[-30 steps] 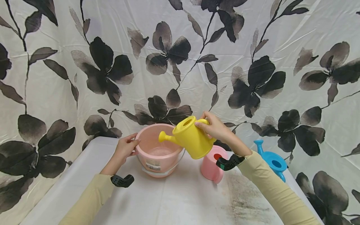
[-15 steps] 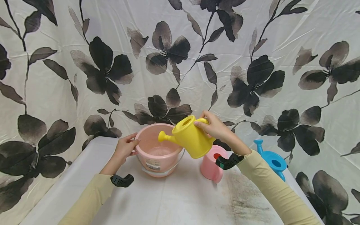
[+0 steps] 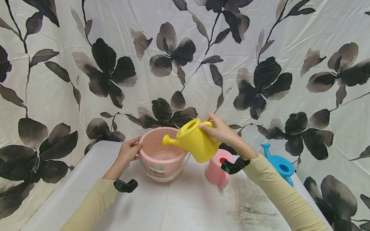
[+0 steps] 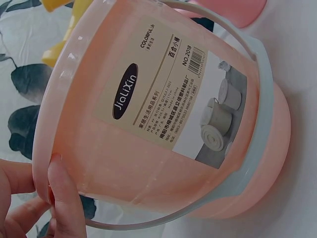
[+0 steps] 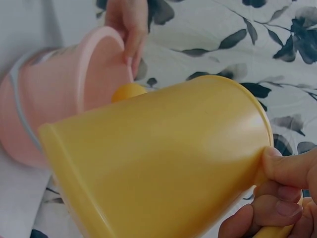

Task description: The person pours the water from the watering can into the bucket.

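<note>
A pink bucket [image 3: 166,163] with a pale grey handle and a printed label stands on the table. My left hand [image 3: 129,150] pinches its left rim between thumb and fingers, as the left wrist view also shows. By its handle, my right hand [image 3: 221,130] grips a yellow watering can [image 3: 199,144], held tilted with the spout over the bucket's mouth. In the right wrist view the yellow can's body fills the middle, and the spout tip shows at the bucket rim. Whether water is flowing I cannot tell.
A pink watering can [image 3: 214,171] stands right of the bucket, partly behind the yellow one. Farther right, a blue watering can [image 3: 281,165] sits near the edge of the white-covered table [image 3: 138,208]. Floral cloth [image 3: 202,89] hangs behind. Dark stains mark the table cover at right.
Both hands, the bucket and the tilted yellow watering can hold almost the same position; the yellow can has shifted only very slightly left.
</note>
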The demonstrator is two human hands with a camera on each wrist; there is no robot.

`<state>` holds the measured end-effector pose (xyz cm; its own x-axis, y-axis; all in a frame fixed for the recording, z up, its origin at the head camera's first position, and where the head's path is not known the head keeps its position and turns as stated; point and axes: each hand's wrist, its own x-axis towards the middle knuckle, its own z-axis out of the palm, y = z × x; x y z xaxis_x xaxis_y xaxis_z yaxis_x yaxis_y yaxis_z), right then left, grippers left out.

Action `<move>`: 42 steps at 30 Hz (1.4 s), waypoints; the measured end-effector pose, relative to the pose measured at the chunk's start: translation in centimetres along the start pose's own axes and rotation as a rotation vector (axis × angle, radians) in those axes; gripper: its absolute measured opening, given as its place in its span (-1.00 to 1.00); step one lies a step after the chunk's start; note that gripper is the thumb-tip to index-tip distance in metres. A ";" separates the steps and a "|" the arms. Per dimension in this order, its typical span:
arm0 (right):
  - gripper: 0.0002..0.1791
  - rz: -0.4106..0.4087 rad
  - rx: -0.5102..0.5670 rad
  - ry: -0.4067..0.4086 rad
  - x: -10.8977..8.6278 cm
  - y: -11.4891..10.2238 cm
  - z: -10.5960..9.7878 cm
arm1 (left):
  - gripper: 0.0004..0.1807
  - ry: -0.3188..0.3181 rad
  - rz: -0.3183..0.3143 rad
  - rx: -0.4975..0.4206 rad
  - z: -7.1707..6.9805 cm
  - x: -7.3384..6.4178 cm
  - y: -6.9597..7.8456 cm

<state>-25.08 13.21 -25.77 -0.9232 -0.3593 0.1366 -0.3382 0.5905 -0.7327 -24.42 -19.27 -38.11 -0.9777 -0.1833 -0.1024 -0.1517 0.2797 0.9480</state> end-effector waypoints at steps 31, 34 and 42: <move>-0.78 0.020 -0.016 -0.008 -0.1 -0.5 0.0 | -0.40 0.004 -0.005 -0.005 0.1 0.0 -0.1; -0.78 0.021 -0.016 -0.008 -0.1 -0.5 0.0 | -0.40 0.004 -0.006 -0.007 0.1 -0.1 -0.1; -0.79 0.013 -0.021 -0.005 -0.2 -0.7 0.1 | -0.40 0.009 -0.003 -0.008 0.0 -0.1 0.0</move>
<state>-24.71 12.84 -25.34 -0.9268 -0.3545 0.1237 -0.3296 0.6103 -0.7204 -24.30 -19.24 -38.10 -0.9759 -0.1926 -0.1022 -0.1531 0.2716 0.9502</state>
